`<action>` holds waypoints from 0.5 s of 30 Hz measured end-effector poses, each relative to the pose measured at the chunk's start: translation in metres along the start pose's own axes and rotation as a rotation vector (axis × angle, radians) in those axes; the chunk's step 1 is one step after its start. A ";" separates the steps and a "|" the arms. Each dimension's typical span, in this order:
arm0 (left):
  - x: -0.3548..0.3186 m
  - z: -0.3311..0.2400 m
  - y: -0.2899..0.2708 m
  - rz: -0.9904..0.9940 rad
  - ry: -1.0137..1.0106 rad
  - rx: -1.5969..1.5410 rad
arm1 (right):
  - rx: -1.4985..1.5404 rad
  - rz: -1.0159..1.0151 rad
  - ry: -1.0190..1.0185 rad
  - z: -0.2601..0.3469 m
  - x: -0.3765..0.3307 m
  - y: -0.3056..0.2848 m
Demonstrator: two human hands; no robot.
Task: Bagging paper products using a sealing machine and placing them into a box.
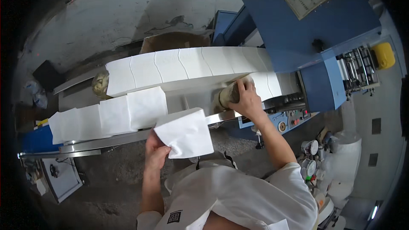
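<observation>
My left hand is closed on the lower left corner of a stack of white paper sheets, held tilted over the near edge of the metal conveyor table. Thumb on top, its other fingers go under the stack. My right hand is wrapped round the top of a brownish, taped cylinder, which sits on the table against the near row of white paper. Behind it runs a long row of white paper stacks. Nearer on the left, several more white stacks lean overlapping along the table.
A blue machine stands at the right end, with a control panel below. Another rounded, taped object rests at the row's left end. The table's metal rail runs along the near side. A cardboard box stands behind.
</observation>
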State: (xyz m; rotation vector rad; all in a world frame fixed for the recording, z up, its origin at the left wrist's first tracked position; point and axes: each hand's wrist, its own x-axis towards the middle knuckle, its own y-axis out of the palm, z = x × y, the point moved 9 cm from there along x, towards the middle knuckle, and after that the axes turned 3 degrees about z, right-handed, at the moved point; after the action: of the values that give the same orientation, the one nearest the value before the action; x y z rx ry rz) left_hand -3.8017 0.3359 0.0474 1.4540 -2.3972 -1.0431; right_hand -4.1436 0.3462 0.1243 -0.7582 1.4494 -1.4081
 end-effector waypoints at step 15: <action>-0.043 0.067 0.041 0.333 -0.436 -0.150 | 2.050 0.438 0.223 0.061 -0.171 0.124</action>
State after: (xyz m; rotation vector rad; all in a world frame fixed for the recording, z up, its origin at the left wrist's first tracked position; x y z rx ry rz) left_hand -3.8395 0.4160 0.0322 0.8007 -2.6406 -1.5303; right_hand -4.0039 0.4957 0.0452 0.9634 -0.2234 -1.7268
